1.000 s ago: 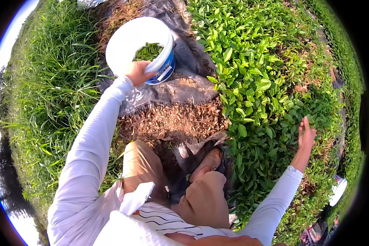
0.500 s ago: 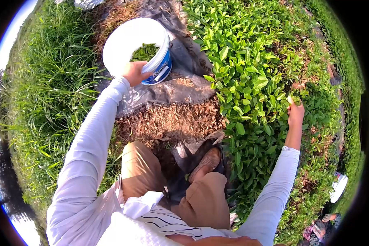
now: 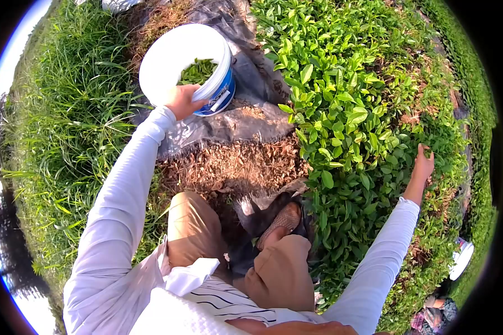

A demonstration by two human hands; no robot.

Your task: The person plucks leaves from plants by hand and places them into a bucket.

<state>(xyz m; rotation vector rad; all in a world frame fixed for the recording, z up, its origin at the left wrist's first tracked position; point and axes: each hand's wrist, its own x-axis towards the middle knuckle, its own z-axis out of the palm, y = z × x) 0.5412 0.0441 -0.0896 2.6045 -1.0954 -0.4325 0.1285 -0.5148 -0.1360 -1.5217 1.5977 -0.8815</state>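
My left hand [image 3: 183, 101] is closed over the near rim of a white bucket [image 3: 161, 58] with a blue label. The bucket leans toward me, and picked green leaves [image 3: 198, 71] lie at its bottom. Off to the right, my right hand [image 3: 423, 163] reaches over the far side of a leafy bush row [image 3: 346, 117]. Its fingers are curled, with a small green leaf [image 3: 427, 151] showing between them. Foliage around the fingertips makes the exact grip hard to see.
Black ground sheet [image 3: 223, 125] and dry leaf litter [image 3: 235, 164] lie between the bushes and tall grass [image 3: 67, 128]. My shoe [image 3: 279, 223] rests beside the bush row. Another white bucket [image 3: 461, 259] and part of another person [image 3: 433, 315] appear at lower right.
My right hand has moved right and slightly toward me across the bushes, its fingers still curled. My left hand and the bucket have stayed in place.
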